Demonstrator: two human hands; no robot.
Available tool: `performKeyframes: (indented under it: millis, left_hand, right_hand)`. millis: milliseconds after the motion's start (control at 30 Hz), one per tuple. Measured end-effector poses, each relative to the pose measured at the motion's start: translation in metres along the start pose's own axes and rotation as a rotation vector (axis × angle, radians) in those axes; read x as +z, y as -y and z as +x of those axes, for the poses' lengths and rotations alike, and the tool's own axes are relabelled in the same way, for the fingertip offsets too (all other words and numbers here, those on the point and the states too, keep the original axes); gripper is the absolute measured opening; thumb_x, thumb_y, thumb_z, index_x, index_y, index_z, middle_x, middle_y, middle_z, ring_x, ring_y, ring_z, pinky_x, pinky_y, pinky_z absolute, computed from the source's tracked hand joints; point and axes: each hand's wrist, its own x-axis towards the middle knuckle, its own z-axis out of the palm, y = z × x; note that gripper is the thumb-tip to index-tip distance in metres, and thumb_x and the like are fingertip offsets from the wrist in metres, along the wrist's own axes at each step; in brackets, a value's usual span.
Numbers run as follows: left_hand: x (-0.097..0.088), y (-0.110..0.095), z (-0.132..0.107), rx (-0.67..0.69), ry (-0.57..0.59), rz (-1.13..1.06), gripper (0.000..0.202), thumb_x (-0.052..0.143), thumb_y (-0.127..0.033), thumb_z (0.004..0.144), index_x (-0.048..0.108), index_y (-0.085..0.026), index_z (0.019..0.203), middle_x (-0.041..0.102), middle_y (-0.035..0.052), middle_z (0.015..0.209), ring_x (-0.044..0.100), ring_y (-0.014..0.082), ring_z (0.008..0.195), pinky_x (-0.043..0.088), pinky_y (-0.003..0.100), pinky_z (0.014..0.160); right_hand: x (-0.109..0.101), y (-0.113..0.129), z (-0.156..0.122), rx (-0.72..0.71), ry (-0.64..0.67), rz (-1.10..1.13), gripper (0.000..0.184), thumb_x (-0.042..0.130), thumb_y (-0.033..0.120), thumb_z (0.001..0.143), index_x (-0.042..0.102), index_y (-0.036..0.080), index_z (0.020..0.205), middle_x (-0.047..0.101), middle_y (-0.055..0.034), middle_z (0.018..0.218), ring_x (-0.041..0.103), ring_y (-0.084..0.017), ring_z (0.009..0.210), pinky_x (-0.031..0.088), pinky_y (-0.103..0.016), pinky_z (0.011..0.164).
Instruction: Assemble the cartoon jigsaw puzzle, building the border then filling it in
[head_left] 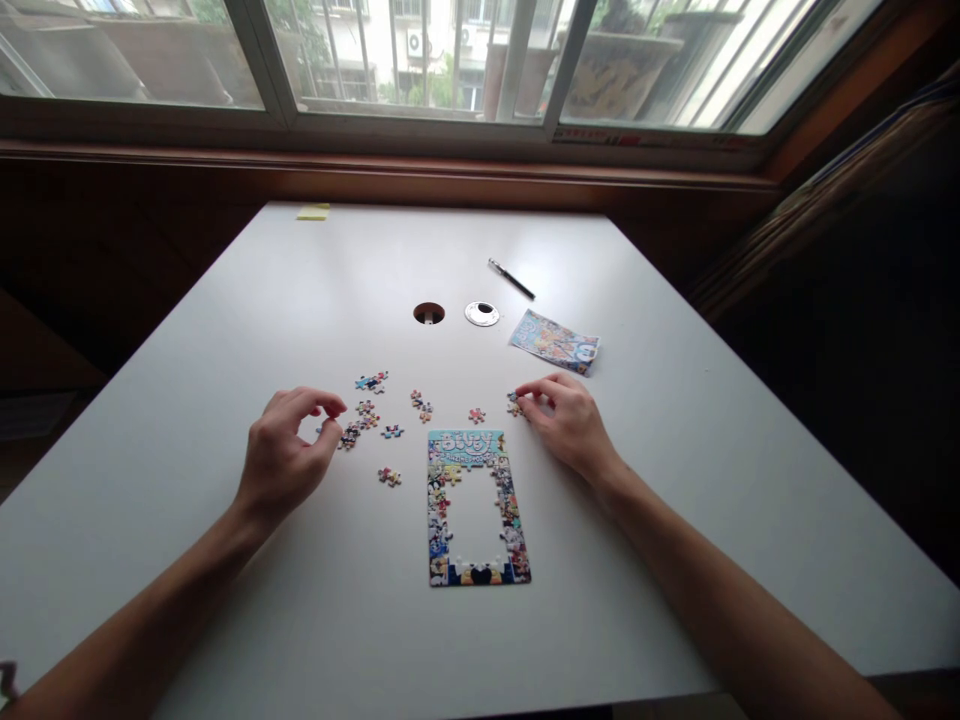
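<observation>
Flat cardboard puzzle frame (469, 445) near tabletop (300, 300) centre: rectangular, glossy cartoon print, border ring done, middle open down to bare white surface. Left of the frame, loose pieces (367, 415) scattered, small knobbed card shapes, multicoloured; a few more just beyond its top edge. Left hand (283, 455) left of the frame among that scatter, heel on the surface, fingers curled in, thumb and forefinger tips nearly meeting; cannot tell if anything sits between them. Right hand (568, 415) just beyond the frame's top right corner, palm down, wrist low, thumb and forefinger pinched on a small piece (514, 403) lying on the surface. Both forearms bare, angled in from the near edge. Beyond the frame: round hole (429, 313) and white cap (481, 313) side by side. Beyond and to the right: crinkly printed packet (555, 342), then a slim dark pen (511, 279) lying diagonal. Far beyond, to the left: yellow note (313, 212) at the far edge. Smooth matte white top, dark wood sill behind, wide window (420, 60) with pale frames, buildings outside.
</observation>
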Motion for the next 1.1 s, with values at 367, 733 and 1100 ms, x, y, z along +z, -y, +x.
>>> performKeyframes:
  millis: [367,733,1100]
  left_hand:
    - [-0.009,0.010,0.009,-0.093,-0.106,0.015,0.015,0.056,-0.016,0.083,0.068,-0.022,0.089,0.070,0.0016,0.091,0.060,0.0206,0.087,0.050,0.036,0.081]
    - [-0.004,0.010,0.007,0.030,0.261,0.227,0.015,0.066,-0.034,0.083,0.073,-0.028,0.095,0.070,0.0032,0.108,0.055,0.0293,0.108,0.039,0.047,0.091]
    - [-0.010,0.001,0.007,0.079,0.366,0.180,0.006,0.064,-0.028,0.086,0.069,-0.027,0.089,0.072,0.0001,0.104,0.057,0.0267,0.109,0.034,0.046,0.095]
  right_hand:
    - [-0.008,0.000,-0.003,0.078,-0.055,0.153,0.029,0.054,0.032,0.092,0.073,0.019,0.109,0.067,-0.0060,0.088,0.053,-0.016,0.063,0.044,-0.031,0.061]
    - [-0.018,-0.012,-0.007,0.235,-0.097,0.043,0.024,0.067,0.043,0.083,0.072,0.022,0.095,0.069,-0.0027,0.076,0.052,-0.015,0.056,0.042,-0.030,0.056]
    - [-0.014,-0.025,-0.002,0.182,-0.064,-0.061,0.015,0.064,0.036,0.084,0.071,0.024,0.090,0.069,-0.0029,0.084,0.060,-0.019,0.069,0.047,-0.035,0.069]
